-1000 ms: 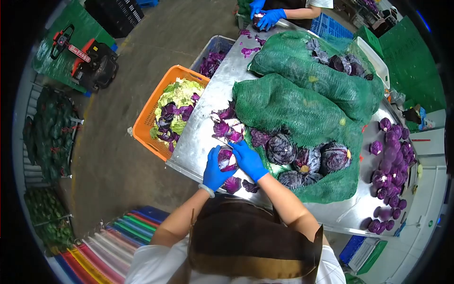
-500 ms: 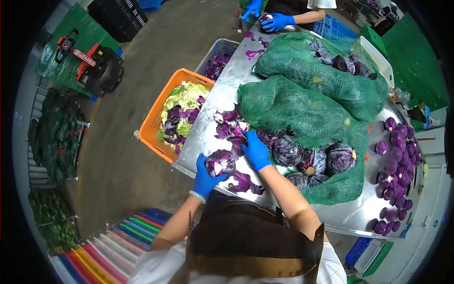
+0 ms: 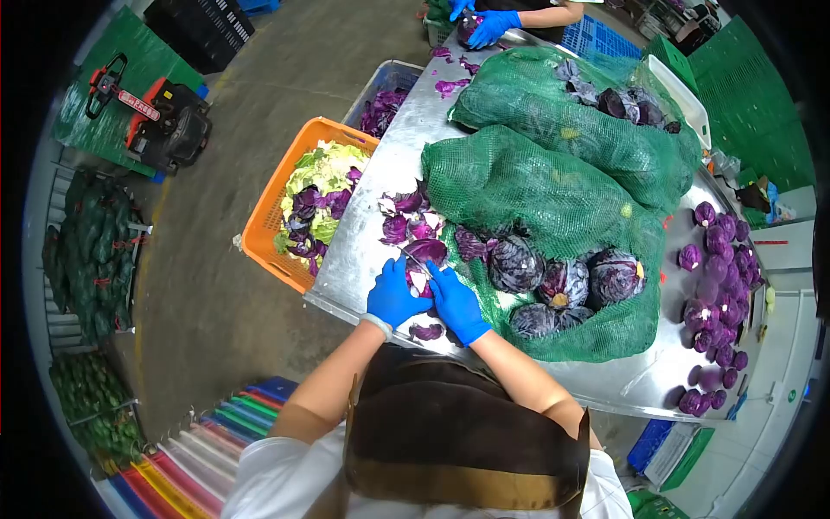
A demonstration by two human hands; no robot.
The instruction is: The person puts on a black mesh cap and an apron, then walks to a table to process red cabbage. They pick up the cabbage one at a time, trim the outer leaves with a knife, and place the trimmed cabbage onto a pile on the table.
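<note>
My left hand [image 3: 396, 295], in a blue glove, is closed around the left side of a red cabbage [image 3: 418, 282] whose pale cut base shows. Close against it on the right is my gloved right hand [image 3: 456, 304], its fingers curled round what looks like a small knife [image 3: 416, 259]; only a thin piece of blade shows, and the handle is hidden. Loose purple leaves [image 3: 396, 228] lie on the metal table [image 3: 363, 208] beyond my hands. To the right, several whole red cabbages [image 3: 516, 264] sit in the mouth of a green mesh sack [image 3: 527, 190].
An orange crate [image 3: 275, 186] of leaf trimmings stands against the table's left edge, with a grey bin [image 3: 385, 95] behind it. Trimmed cabbages [image 3: 722, 259] are grouped at the right. Across the table, a co-worker's blue-gloved hands [image 3: 491, 28] hold a cabbage. A second sack [image 3: 588, 121] lies farther back.
My two hands have come together at the cabbage, the right moving down and left toward it. The cabbage has turned. The whole view has shifted slightly.
</note>
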